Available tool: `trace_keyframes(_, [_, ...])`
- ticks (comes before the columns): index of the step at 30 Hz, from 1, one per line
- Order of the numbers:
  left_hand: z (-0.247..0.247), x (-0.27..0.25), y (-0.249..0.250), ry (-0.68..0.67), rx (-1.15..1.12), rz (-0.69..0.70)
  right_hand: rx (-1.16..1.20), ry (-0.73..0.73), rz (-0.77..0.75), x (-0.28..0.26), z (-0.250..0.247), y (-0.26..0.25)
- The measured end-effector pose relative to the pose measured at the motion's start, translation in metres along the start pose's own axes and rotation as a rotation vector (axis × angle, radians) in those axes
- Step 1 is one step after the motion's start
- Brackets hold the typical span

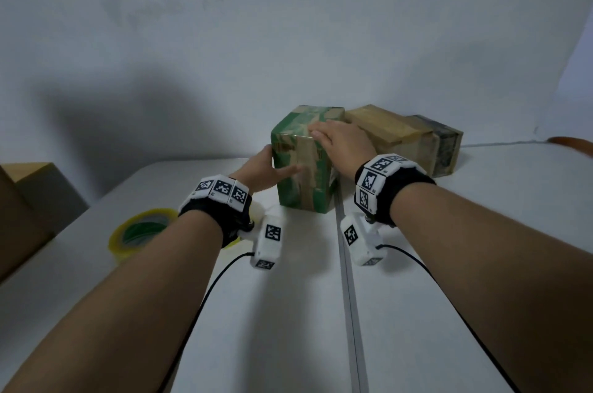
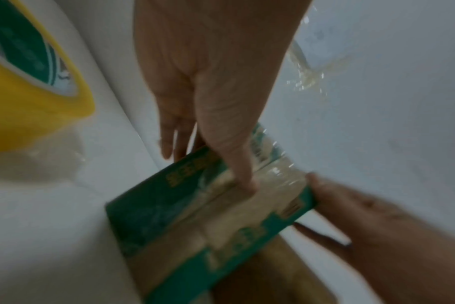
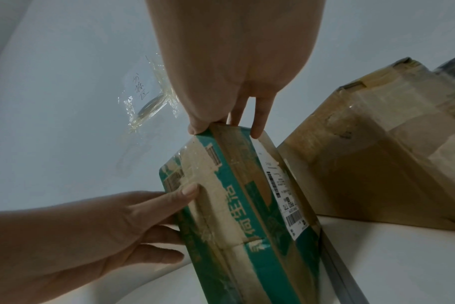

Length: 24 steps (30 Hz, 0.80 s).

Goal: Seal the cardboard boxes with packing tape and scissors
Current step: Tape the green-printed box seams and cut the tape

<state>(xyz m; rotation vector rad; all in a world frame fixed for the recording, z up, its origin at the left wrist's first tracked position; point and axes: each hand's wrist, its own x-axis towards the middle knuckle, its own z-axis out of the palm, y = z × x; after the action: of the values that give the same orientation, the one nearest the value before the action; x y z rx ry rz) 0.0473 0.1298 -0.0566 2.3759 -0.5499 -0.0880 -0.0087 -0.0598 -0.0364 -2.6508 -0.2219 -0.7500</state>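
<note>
At table centre, the left hand [image 1: 261,171] has straight fingers pressed on the green box [image 1: 303,168], thumb on its near face; the right hand [image 1: 341,143] lies flat on top. Uneven pressure could tip it. It stands upright, long axis vertical; the tape roll [image 1: 141,232] sits at eight o'clock.

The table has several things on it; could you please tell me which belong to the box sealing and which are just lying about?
In use:
- green box, stood on end
- left hand on its side
- right hand on its top
- yellow tape roll

Lying about:
- brown taped boxes behind
- plain carton at left
- taped note on wall
</note>
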Motion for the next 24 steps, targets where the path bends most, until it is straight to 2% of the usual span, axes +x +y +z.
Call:
trace_keyframes(3, [0.001, 0.007, -0.006, 0.031, 0.148, 0.094, 0.033, -0.021, 0.007, -0.002, -0.005, 0.003])
trace_keyframes(6, [-0.004, 0.007, -0.013, -0.017, 0.252, 0.138, 0.079, -0.044, 0.02, -0.004, -0.007, 0.008])
trace_keyframes(13, [-0.01, 0.008, -0.023, -0.092, 0.325, 0.117, 0.131, -0.04, 0.033, -0.005, -0.005, 0.006])
trace_keyframes(16, [-0.011, 0.007, -0.012, -0.139, 0.358, 0.152, 0.146, -0.043, 0.035, -0.008, -0.006, 0.005])
trace_keyframes(21, [0.009, 0.006, 0.003, -0.024, 0.17, 0.081, 0.139, -0.053, 0.058, -0.01, -0.01, 0.006])
trace_keyframes(24, [0.013, 0.004, -0.004, 0.003, 0.226, 0.07, 0.147, -0.062, 0.06, -0.013, -0.014, 0.009])
